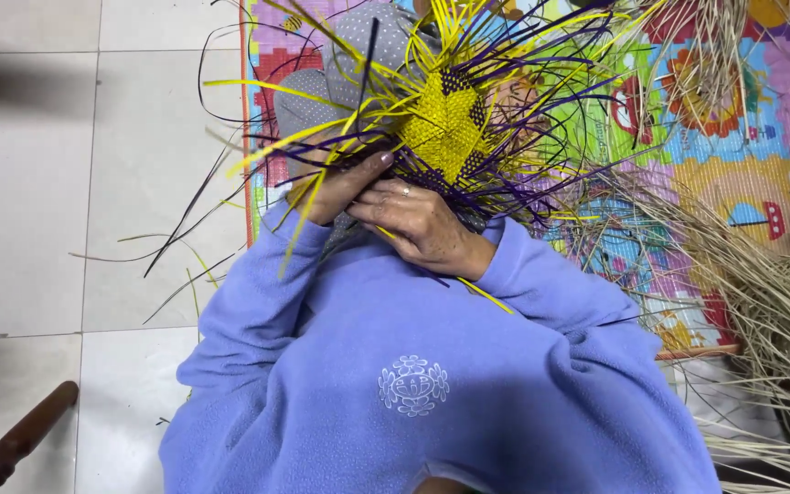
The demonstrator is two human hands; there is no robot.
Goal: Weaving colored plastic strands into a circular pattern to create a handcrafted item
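A half-woven piece (445, 128) of yellow and dark purple strips is held up in front of me, its loose ends spraying out in all directions. My left hand (333, 187) grips its lower left edge, thumb laid over the purple strips. Just to the right and touching the left hand, my right hand (424, 227), with a ring on one finger, clasps the piece's lower edge. Both arms are in lilac fleece sleeves (258, 302). Behind the weave, my knee in grey dotted cloth (358, 50) shows.
A colourful picture mat (688, 119) lies under the work. Pale dry straw (761, 274) is heaped at the right. White floor tiles (38, 201) fill the left, with a few stray strips (185, 215). A dark turned wooden leg (11, 444) pokes in bottom left.
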